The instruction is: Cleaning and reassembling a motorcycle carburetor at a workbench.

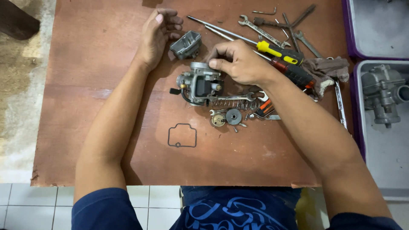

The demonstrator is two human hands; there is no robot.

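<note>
The carburetor sits near the middle of the wooden board, upright on its side, with the right hand resting over its top edge, fingertips pinched on something at the rim; what they pinch is too small to tell. The left hand lies loosely curled on the board, holding nothing, just beside the grey float bowl, which lies apart from the body. A thin black gasket lies nearer the person, well clear of both hands. Springs and small round parts sit just right of the carburetor, with wrenches, screwdrivers and a rag beyond. The carburetor looks like cast metal: stiff, fairly heavy for its size, likely oily and slick. Its blocky middle seems the safest hold; the brass fittings and thin levers look easy to bend, and the gasket is limp and easily torn
</note>
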